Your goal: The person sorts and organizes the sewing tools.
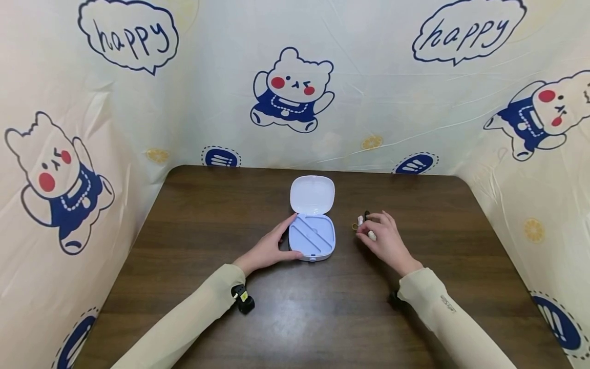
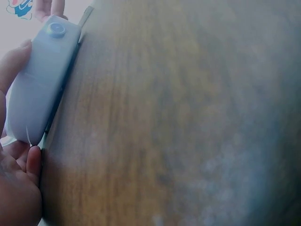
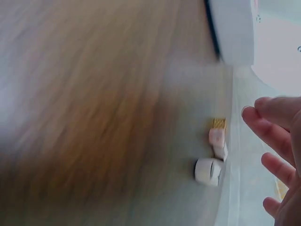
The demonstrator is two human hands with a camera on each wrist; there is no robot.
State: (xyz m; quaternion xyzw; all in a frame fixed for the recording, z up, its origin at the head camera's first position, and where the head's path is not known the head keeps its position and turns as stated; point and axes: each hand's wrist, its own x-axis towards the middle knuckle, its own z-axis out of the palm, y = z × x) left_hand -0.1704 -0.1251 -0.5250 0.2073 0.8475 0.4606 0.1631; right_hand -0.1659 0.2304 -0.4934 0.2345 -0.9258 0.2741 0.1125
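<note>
Light-blue compartment box (image 1: 322,226) sat mid-table on dark wood (image 1: 207,205), lid (image 1: 312,195) folded back, slanting dividers inside. Left hand (image 1: 267,249) gripped its left side, thumb at the front corner. Right hand (image 1: 387,241) was near small white pieces (image 3: 207,171), right of the box; thumb and forefinger tips close together, pinch on anything: could not tell.

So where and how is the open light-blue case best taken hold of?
By the base, probably from the left, thumb at the front corner and fingers toward the hinge, as the left hand has it. The base sits flat on the table with its rounded sides exposed; the hinged lid stands open behind and would likely swing if gripped.
</note>
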